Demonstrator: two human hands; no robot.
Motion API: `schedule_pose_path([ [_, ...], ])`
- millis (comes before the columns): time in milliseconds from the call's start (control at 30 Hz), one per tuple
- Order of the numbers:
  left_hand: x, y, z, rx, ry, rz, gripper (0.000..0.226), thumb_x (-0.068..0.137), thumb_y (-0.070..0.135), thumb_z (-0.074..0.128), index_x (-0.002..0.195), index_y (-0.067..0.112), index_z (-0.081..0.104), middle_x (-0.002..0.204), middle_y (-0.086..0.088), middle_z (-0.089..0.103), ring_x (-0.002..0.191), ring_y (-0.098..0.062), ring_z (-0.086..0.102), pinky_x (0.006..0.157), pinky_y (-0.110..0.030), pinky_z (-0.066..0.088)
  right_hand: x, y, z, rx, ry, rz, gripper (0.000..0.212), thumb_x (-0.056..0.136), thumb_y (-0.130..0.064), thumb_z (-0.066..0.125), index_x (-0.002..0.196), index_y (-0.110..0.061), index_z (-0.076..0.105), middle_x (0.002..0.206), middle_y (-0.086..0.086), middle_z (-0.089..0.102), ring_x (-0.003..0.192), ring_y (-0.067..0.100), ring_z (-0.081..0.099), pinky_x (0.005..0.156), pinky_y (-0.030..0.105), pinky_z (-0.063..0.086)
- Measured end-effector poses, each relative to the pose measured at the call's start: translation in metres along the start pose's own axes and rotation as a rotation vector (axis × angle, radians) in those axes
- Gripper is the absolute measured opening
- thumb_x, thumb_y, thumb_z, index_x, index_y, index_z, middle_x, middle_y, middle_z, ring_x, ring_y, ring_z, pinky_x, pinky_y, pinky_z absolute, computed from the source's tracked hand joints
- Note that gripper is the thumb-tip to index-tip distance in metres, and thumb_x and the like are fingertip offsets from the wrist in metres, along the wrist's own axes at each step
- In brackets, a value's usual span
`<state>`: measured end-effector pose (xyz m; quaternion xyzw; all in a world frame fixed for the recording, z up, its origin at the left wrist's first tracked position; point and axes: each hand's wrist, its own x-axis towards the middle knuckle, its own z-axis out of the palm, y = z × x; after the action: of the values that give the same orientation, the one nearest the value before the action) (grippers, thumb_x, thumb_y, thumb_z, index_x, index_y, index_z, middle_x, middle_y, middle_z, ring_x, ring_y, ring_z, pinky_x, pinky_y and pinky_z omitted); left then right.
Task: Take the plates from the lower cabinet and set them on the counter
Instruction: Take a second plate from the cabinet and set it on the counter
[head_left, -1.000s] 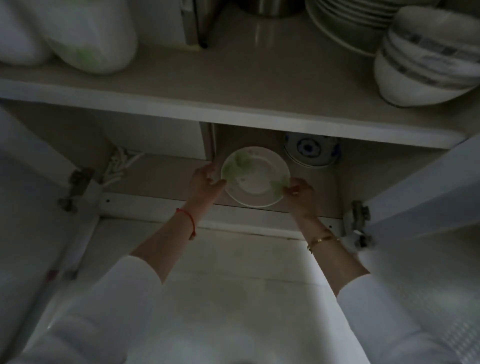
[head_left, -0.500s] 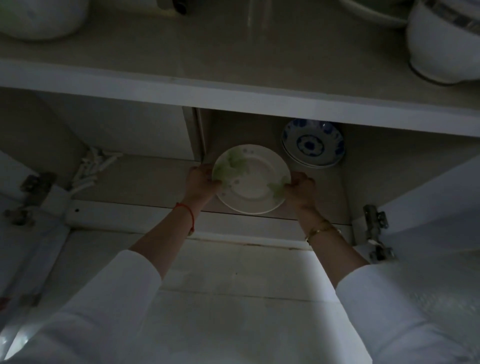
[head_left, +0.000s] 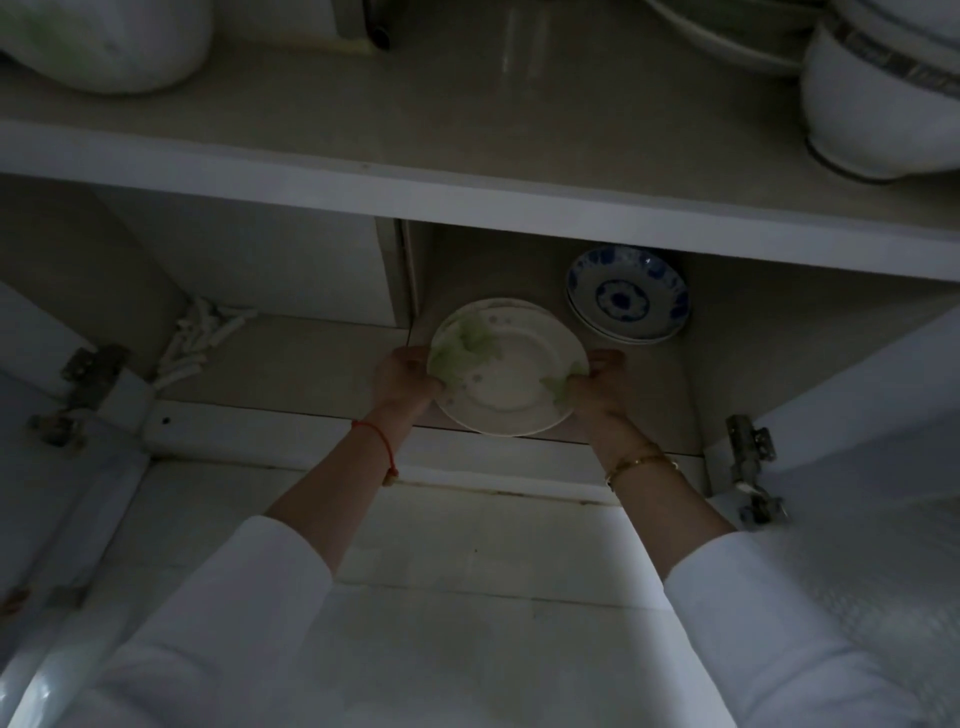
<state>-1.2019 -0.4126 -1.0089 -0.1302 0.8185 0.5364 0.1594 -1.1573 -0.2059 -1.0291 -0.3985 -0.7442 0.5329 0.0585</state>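
Note:
A cream plate with green leaf marks (head_left: 511, 371) is held by both hands inside the dim lower cabinet, near the front of its floor. It looks like the top of a small stack, a second rim showing behind it. My left hand (head_left: 402, 382) grips its left rim and my right hand (head_left: 597, 384) grips its right rim. Behind it to the right lies a stack of blue-patterned white plates (head_left: 626, 296). The beige counter (head_left: 467, 130) runs across the upper part of the view.
On the counter stand stacked white bowls (head_left: 883, 93) at the right, more plates (head_left: 727, 31) behind them and a white bag (head_left: 104, 41) at the left. Both cabinet doors hang open on hinges (head_left: 748, 467). White objects (head_left: 202, 338) lie at the cabinet's left back.
The plate has come slightly forward and up between both hands. The view has tilted down, so the blue plates show more fully.

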Motion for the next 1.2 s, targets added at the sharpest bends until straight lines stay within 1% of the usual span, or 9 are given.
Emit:
schedule_pose_path([
  [67,-0.002,-0.001,-0.002,-0.039,-0.023,-0.001,0.047,0.078,-0.01,0.068,0.123,0.0,0.064,0.127,-0.021,0.064,0.119,-0.037,0.06,0.102,-0.043,0.05,0.0,-0.001,-0.001,0.009,-0.019,0.007,0.051,0.072,0.004,0.077,0.106,-0.008,0.04,0.092,-0.004,0.051,0.096,0.019,0.051,0.085,0.028,0.046],
  [167,-0.006,-0.003,-0.005,-0.166,-0.028,-0.038,0.048,0.077,-0.017,0.064,0.122,0.0,0.058,0.122,-0.028,0.062,0.115,-0.042,0.06,0.094,-0.048,0.053,-0.002,-0.001,-0.003,0.037,-0.05,-0.005,0.02,0.081,0.01,0.057,0.095,-0.002,0.048,0.106,0.015,0.059,0.088,0.018,0.052,0.083,0.025,0.041],
  [267,-0.012,-0.003,-0.009,-0.244,-0.026,-0.058,0.042,0.075,-0.022,0.056,0.101,0.012,0.056,0.098,-0.018,0.061,0.089,-0.031,0.058,0.055,-0.028,0.049,-0.009,-0.001,-0.006,0.024,-0.025,-0.032,0.023,0.082,0.01,0.054,0.104,0.006,0.054,0.109,0.016,0.06,0.092,0.018,0.053,0.075,0.023,0.043],
  [367,-0.018,-0.004,-0.018,-0.328,-0.074,-0.083,0.059,0.079,-0.02,0.054,0.126,0.015,0.051,0.097,-0.004,0.061,0.085,-0.024,0.057,0.044,-0.021,0.046,-0.021,-0.007,-0.007,-0.022,-0.059,-0.04,0.015,0.082,0.007,0.062,0.085,-0.003,0.051,0.098,0.01,0.056,0.089,0.016,0.05,0.064,0.022,0.043],
  [500,-0.044,0.0,-0.036,-0.347,-0.146,-0.073,0.064,0.082,-0.018,0.051,0.138,0.013,0.053,0.104,-0.003,0.064,0.093,-0.022,0.059,0.059,-0.024,0.052,-0.055,-0.015,-0.017,-0.017,-0.093,-0.005,0.025,0.083,0.005,0.062,0.107,0.009,0.056,0.118,0.023,0.064,0.1,0.028,0.062,0.075,0.028,0.053],
  [600,-0.084,0.008,-0.057,-0.402,-0.163,-0.089,0.067,0.078,-0.024,0.045,0.136,0.007,0.057,0.119,-0.015,0.064,0.105,-0.031,0.062,0.078,-0.034,0.058,-0.1,-0.024,-0.034,0.109,-0.128,0.033,0.041,0.077,0.014,0.06,0.114,-0.001,0.055,0.11,0.014,0.063,0.089,0.02,0.057,0.048,0.003,0.044],
  [667,-0.113,0.015,-0.073,-0.389,-0.137,-0.119,0.068,0.073,-0.021,0.05,0.134,0.007,0.058,0.126,-0.019,0.063,0.114,-0.037,0.06,0.095,-0.048,0.054,-0.13,-0.032,-0.048,0.145,-0.152,0.071,0.047,0.073,0.013,0.064,0.111,-0.013,0.054,0.096,-0.001,0.06,0.079,0.011,0.054,0.04,0.005,0.04],
  [867,-0.205,0.058,-0.123,-0.332,-0.127,-0.188,0.063,0.078,-0.023,0.047,0.123,0.02,0.059,0.106,-0.006,0.061,0.095,-0.028,0.058,0.064,-0.025,0.054,-0.218,-0.087,-0.101,0.061,-0.18,0.221,0.054,0.072,0.0,0.069,0.113,-0.028,0.049,0.101,0.001,0.062,0.097,0.026,0.06,0.073,0.038,0.056],
  [1200,-0.352,0.208,-0.215,-0.258,-0.109,-0.146,0.071,0.072,-0.023,0.051,0.13,0.018,0.058,0.116,0.0,0.063,0.097,-0.021,0.063,0.081,-0.038,0.056,-0.352,-0.241,-0.214,0.098,-0.172,0.283,0.053,0.076,0.004,0.057,0.111,-0.035,0.048,0.101,0.007,0.063,0.086,0.024,0.062,0.04,0.019,0.044],
])
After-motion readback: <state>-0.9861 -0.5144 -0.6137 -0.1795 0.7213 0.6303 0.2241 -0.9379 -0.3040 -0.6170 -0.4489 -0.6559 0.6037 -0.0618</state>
